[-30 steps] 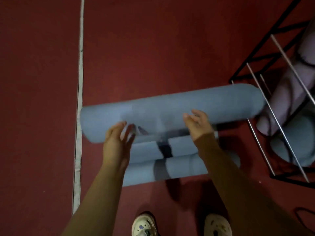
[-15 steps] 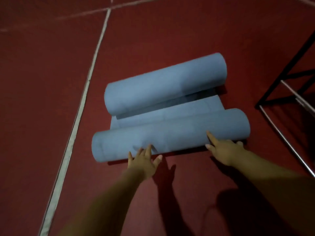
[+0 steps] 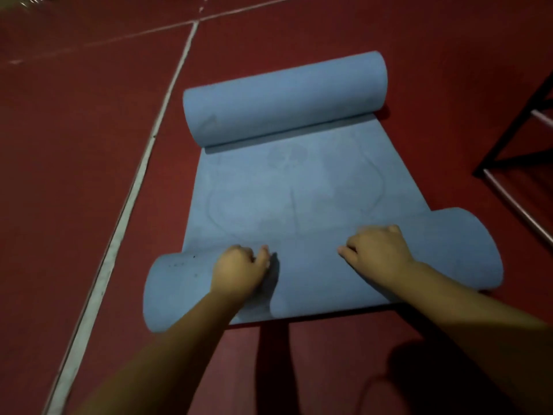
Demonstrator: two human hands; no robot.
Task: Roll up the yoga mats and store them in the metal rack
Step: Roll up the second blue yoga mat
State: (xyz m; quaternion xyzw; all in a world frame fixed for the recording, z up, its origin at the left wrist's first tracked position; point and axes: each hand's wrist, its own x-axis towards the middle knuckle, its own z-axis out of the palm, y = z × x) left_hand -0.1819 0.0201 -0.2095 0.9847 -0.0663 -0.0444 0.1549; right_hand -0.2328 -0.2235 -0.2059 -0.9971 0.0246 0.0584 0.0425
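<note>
Blue yoga mat (image 3: 299,187) is lying crosswise under both hands; left hand (image 3: 239,269) and right hand (image 3: 378,253) are pressing, seemingly curled, on its near roll (image 3: 449,253); flat stretch is running away ahead

Both hands (image 3: 239,272) press the blue mat's (image 3: 299,187) near roll, fingers seemingly curled

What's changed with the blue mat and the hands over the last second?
A second ago both hands held a rolled blue mat up beside the metal rack. Now the blue mat lies on the red floor, with a flat stretch opened between its far roll and near roll. The left hand and right hand press on the near roll. The rack has not moved.
</note>
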